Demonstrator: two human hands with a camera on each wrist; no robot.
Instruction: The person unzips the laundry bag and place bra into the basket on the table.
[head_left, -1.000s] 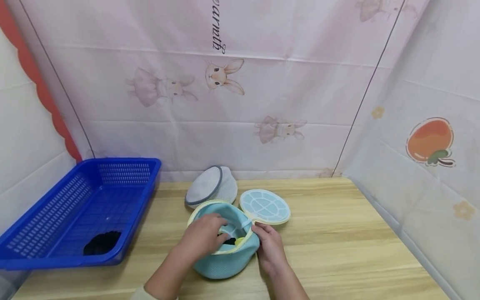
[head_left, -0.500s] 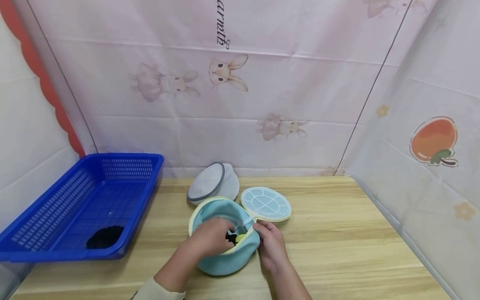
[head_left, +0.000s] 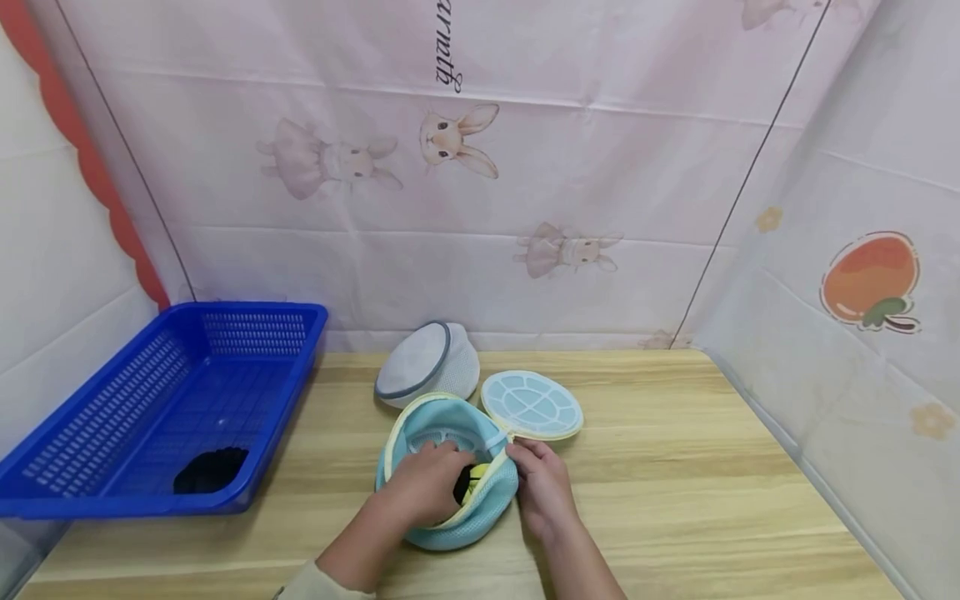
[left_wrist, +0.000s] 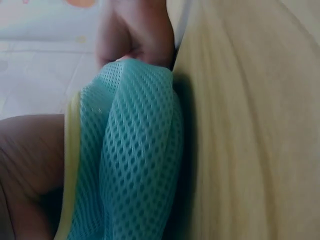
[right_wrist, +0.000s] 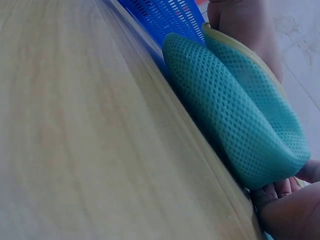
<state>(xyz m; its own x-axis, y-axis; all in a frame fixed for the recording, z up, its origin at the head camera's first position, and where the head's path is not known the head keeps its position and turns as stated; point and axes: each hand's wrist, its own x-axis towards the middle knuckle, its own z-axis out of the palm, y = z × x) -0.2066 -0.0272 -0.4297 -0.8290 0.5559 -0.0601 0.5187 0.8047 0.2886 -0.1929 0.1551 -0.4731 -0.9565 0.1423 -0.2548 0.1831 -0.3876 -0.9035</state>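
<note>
A teal mesh laundry bag (head_left: pixel 450 533) with a yellow zipper rim stands on the table, its round lid (head_left: pixel 532 405) folded back to the right. My left hand (head_left: pixel 427 486) reaches down into the bag's mouth, against a black and yellow cloth item (head_left: pixel 474 480). Its fingertips are hidden inside, and I cannot tell whether they grip the cloth. With thumb and fingers, my right hand (head_left: pixel 542 487) pinches the rim beside the lid's hinge. The right wrist view shows that hand (right_wrist: pixel 295 210) at the bag's near end; mesh (left_wrist: pixel 140 140) fills the middle of the left wrist view.
A blue plastic basket (head_left: pixel 318 333) stands at the left with a black cloth item (head_left: pixel 212 471) in its near corner. Just behind the teal bag leans a white mesh bag (head_left: pixel 420 367) with a grey rim. Printed sheets (head_left: pixel 480 292) line the walls behind the wooden table (head_left: pixel 697 475).
My left hand has pushed deeper into the bag and slightly to the right, and more of the yellow on the cloth shows. The right hand keeps its hold on the rim.
</note>
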